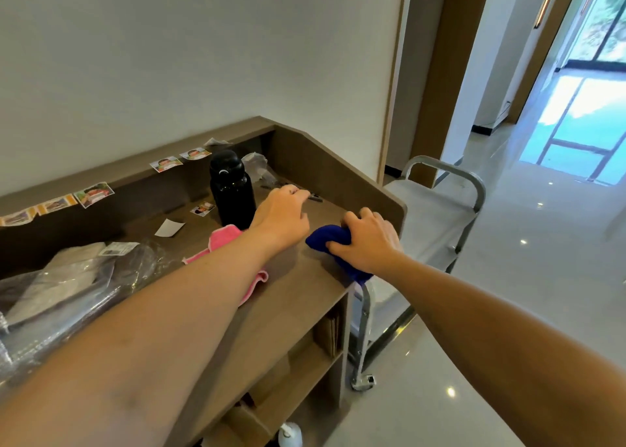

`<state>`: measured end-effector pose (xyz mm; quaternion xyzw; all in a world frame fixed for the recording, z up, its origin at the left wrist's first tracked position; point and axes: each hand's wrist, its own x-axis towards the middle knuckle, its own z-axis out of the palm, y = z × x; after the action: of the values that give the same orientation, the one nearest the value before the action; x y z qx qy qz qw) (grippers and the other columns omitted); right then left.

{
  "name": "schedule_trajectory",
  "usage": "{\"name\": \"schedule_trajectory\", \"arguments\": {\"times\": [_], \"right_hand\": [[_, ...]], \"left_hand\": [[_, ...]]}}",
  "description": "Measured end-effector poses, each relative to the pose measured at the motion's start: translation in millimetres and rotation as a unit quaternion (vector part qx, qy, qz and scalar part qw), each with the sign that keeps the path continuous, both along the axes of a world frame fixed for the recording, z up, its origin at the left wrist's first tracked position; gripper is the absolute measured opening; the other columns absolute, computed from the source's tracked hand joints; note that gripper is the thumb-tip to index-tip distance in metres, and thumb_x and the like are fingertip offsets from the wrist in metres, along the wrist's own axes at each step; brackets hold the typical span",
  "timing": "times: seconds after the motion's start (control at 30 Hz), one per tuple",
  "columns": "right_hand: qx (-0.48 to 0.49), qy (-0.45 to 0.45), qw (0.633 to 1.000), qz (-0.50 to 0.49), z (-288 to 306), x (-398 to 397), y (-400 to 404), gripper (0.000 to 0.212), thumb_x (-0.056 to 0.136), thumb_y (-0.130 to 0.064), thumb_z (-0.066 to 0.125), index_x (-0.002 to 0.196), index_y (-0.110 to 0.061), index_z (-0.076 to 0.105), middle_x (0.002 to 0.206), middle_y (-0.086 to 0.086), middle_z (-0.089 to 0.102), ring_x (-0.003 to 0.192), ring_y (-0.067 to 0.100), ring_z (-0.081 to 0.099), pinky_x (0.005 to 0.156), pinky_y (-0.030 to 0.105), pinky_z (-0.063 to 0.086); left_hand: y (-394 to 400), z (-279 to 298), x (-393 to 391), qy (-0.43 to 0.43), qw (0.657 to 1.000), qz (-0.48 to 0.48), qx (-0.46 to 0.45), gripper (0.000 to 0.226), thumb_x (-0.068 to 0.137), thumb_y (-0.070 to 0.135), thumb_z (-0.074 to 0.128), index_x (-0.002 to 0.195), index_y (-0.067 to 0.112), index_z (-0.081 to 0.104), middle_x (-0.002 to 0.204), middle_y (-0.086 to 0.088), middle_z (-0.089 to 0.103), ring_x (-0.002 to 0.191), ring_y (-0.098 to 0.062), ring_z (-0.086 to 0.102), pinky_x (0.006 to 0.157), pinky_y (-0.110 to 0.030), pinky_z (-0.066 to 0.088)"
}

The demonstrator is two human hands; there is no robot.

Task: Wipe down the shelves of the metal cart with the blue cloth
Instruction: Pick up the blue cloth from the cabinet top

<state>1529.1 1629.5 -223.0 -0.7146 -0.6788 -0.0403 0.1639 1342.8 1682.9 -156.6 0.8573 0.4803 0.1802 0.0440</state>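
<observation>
— Where's the cloth?

— The blue cloth (pixel 330 243) is bunched under my right hand (pixel 367 243), near the right end of the bench (pixel 305 297), with one end trailing to the bench's front corner. My fingers are curled down around it, so I'm gripping it against the top.

— And the cart?

— The metal cart (pixel 437 226) stands just beside the bench's right end, on the glossy floor (pixel 508 277). I can see its curved handle, a pale top shelf and one caster low down. The cloth isn't touching it.

— Your other hand?

— My left hand (pixel 283 216) is over the bench top, just left of the cloth, fingers bent in a loose fist. It's closed around nothing I can see; the fingertips are near some small dark things I can't make out.

— What else is up there?

— A black bottle (pixel 232 189) stands upright just behind my left wrist. A pink cloth (pixel 230 260) lies flat under my left forearm. Further left is a bundle in clear plastic (pixel 67 287). A white slip (pixel 169 227) lies on the top, and small photos (pixel 95 194) sit along the raised back ledge. Below the top, the bench has open shelves (pixel 305 362).
</observation>
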Motion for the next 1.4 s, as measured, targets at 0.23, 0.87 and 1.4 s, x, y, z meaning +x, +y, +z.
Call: {"name": "schedule_trajectory", "arguments": {"times": [0.23,0.87,1.4], "right_hand": [[0.064,0.013,0.997,-0.05,46.6,82.1,-50.6,0.047,0.082,-0.07,0.052,0.109,-0.032,0.055,0.097,-0.004,0.053,0.084,0.013,0.048,0.071,0.031,0.038],[0.083,-0.009,0.96,-0.267,65.5,290.2,-263.6,0.053,0.086,-0.066,0.058,0.115,-0.022,0.059,0.103,0.002,0.056,0.086,0.016,0.047,0.074,0.031,0.04],[0.06,-0.006,0.942,-0.33,53.7,434.7,-212.1,0.054,0.086,-0.067,0.056,0.112,-0.02,0.059,0.103,0.004,0.057,0.089,0.02,0.05,0.075,0.032,0.04]], "left_hand": [[-41.1,27.5,79.0,-0.012,0.998,-0.06,0.018,0.051,0.096,0.019,0.057,0.146,0.015,0.048,0.148,-0.008,0.047,0.134,-0.026,0.044,0.106,-0.044,0.044],[-169.0,25.3,327.3,-0.054,0.972,-0.228,0.009,0.052,0.093,0.026,0.066,0.142,0.019,0.051,0.142,-0.007,0.054,0.128,-0.028,0.05,0.1,-0.043,0.045],[-83.1,6.8,505.4,-0.041,0.958,-0.282,-0.022,0.052,0.095,0.035,0.062,0.144,0.022,0.05,0.146,-0.006,0.051,0.132,-0.03,0.048,0.104,-0.048,0.044]]}}
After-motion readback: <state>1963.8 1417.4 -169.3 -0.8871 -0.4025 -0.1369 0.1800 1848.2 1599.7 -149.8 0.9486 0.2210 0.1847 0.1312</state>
